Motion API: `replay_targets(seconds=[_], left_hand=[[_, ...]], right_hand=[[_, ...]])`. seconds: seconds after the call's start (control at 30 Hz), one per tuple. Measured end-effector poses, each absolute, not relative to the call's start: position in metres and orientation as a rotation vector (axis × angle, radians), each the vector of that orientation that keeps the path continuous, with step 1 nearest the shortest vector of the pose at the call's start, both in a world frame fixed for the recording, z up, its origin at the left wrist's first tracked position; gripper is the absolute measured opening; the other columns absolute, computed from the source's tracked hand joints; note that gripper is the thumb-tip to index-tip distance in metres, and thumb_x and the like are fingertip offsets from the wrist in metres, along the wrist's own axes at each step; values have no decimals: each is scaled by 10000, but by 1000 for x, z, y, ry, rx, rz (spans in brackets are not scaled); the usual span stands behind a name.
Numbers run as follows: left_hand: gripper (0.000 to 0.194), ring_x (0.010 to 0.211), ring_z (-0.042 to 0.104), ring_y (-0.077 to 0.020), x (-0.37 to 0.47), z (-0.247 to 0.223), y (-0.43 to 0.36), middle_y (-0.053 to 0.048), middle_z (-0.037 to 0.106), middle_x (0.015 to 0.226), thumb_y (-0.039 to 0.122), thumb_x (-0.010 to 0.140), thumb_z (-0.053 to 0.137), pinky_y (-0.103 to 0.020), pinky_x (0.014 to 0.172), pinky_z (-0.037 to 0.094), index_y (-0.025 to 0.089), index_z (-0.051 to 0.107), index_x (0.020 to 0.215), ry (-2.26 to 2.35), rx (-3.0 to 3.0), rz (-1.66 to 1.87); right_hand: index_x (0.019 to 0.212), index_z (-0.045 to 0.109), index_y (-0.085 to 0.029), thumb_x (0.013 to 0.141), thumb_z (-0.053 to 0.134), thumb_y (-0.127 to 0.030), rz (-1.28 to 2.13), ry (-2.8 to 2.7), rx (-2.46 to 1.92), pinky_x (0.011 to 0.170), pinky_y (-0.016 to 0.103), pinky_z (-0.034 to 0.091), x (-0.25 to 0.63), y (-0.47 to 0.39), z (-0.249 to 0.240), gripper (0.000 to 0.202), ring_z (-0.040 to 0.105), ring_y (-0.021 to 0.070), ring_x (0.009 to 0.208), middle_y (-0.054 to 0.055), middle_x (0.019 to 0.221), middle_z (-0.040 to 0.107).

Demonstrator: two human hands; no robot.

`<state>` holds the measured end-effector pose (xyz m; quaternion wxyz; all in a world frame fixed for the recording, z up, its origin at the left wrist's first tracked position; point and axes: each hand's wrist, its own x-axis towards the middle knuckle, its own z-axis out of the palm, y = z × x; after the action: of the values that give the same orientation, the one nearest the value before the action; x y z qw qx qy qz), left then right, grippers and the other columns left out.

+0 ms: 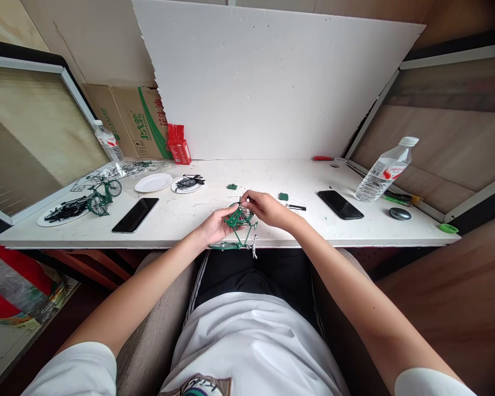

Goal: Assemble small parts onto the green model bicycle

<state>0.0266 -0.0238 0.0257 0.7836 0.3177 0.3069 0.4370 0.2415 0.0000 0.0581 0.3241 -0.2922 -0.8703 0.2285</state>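
A green model bicycle (243, 234) is held tilted over the front edge of the table, its silvery handlebar pointing toward me. My left hand (219, 226) is closed around its wheel end from the left, with the other wheel hanging below the fingers. From the right, my right hand (264, 208) has its fingertips pinched together at the upper end of the bicycle, beside a small dark upright part. What sits between those fingertips is too small to make out. Small green pieces (284, 196) and a black-handled tool (296, 207) lie beyond the right hand.
At left stand another green model bicycle (103, 193), plates of black parts (188, 190), a white plate (153, 182) and a phone (135, 215). A second phone (340, 204), water bottle (385, 171) and round grey object (400, 213) are at right. A white board (272, 82) backs the table.
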Motion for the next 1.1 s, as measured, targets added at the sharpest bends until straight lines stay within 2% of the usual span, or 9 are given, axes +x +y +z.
replay_targets(seconds=[0.3,0.6,1.1], left_hand=[[104,797,770,-194,25,21,-21,-95,804,952,197,982,720,-327,767,658,123,784,1018,651,699,930],[100,824,763,-174,26,21,-20,-85,795,938,189,1006,702,-279,751,646,123,774,1027,633,743,943],[104,829,762,-183,26,20,-20,-88,791,932,198,988,734,-292,763,643,114,781,1028,639,746,954]], right_hand=[[1079,623,-204,1119,504,-397,581,-2279,-785,691,290,417,242,1,55,231,512,156,702,16,851,659],[1082,630,-203,1111,525,-395,581,-2279,-820,664,277,395,242,1,57,221,481,146,670,-10,795,612],[1100,636,-213,1103,541,-444,558,-2279,-844,653,283,399,243,1,56,250,485,154,648,-15,760,612]])
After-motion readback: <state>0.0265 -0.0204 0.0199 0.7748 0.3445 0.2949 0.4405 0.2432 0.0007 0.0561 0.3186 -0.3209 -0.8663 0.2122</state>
